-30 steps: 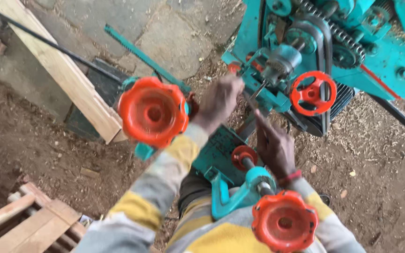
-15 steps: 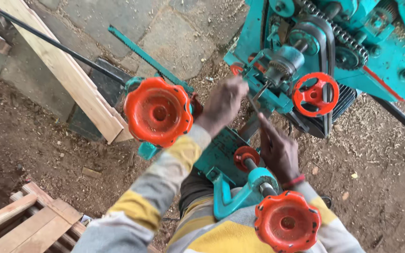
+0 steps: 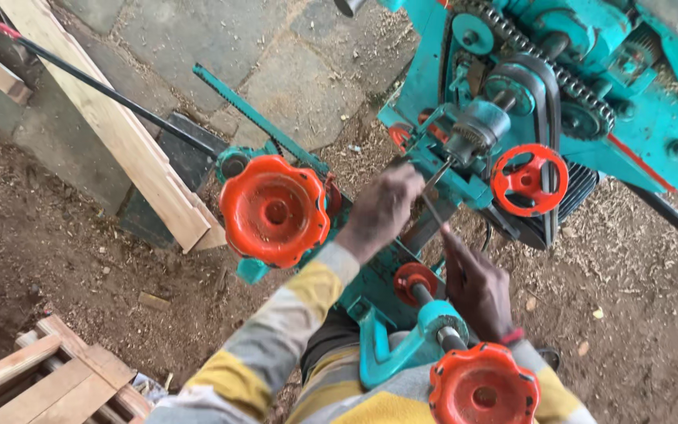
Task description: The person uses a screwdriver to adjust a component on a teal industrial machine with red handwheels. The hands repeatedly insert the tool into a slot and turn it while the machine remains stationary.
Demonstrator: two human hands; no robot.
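Left hand (image 3: 382, 210) clenched on thin metal rod (image 3: 435, 174) at teal machine (image 3: 464, 149) — right hand (image 3: 476, 286) gripped rod's lower end, between red handwheels (image 3: 275, 210).

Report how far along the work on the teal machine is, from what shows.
Done: nothing shows as finished; the chain and belt sit exposed. In hand: the left hand holds a thin rod at the small shaft beside the spoked red handwheel, and the right hand steadies the rod's lower end. Left: the large red knobs are untouched; how far the rod must go cannot be told.
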